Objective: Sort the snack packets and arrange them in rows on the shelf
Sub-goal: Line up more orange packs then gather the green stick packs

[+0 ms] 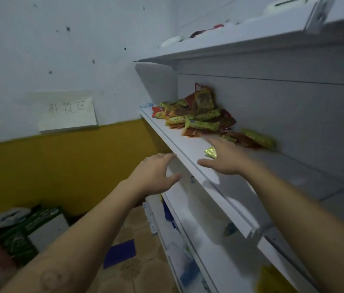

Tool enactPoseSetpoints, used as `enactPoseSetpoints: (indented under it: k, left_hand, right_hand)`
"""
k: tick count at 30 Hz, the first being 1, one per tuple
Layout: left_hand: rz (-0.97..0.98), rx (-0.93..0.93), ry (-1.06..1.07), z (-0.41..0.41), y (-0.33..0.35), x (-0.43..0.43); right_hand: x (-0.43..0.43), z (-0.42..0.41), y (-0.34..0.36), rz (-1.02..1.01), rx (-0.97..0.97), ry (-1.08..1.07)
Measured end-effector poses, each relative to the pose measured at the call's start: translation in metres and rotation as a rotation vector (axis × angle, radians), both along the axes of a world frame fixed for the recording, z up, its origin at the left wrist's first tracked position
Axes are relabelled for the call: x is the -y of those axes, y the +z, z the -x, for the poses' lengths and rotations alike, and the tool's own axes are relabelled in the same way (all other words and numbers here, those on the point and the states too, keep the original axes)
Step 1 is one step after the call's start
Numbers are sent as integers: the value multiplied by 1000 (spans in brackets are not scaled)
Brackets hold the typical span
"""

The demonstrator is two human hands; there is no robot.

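A mixed pile of red and yellow-green snack packets [198, 115] lies at the far left end of the white middle shelf [179, 142]. Two more packets [255, 138] lie apart to its right, against the back panel. My right hand [223, 157] is stretched out flat over the shelf, fingers straight, pointing at the pile; a small yellow-green packet [210, 152] lies just beside its palm. In front of the shelf's edge, my left hand [156, 172] hovers with relaxed fingers and holds nothing.
An upper shelf [240, 43] overhangs closely. Lower shelves [198, 240] hold blurred blue and yellow items. A paper sign [67, 113] hangs on the left wall. Boxes and bags [19, 235] stand on the tiled floor at the lower left.
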State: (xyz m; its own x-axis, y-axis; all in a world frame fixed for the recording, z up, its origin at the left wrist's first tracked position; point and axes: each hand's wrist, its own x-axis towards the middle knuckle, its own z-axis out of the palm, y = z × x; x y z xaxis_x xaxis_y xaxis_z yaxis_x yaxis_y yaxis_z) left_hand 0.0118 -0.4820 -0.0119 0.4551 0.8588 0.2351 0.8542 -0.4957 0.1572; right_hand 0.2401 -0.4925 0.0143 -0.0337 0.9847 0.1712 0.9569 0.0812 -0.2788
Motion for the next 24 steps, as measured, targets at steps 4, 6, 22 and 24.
enactPoseSetpoints:
  k: [4, 6, 22, 24]
  left_hand:
    - [21, -25, -18, -15, 5, -76]
    - [29, -13, -23, -21, 6, -111]
    - [114, -119, -309, -87, -24, -354]
    - [124, -183, -380, -99, -33, -385]
  right_hand:
    - [-74, -19, 0, 38, -8, -27]
    - [-107, -27, -1, 66, -10, -45]
    - [-238, -112, -31, 78, 63, -534]
    - [-239, -130, -37, 120, 60, -633]
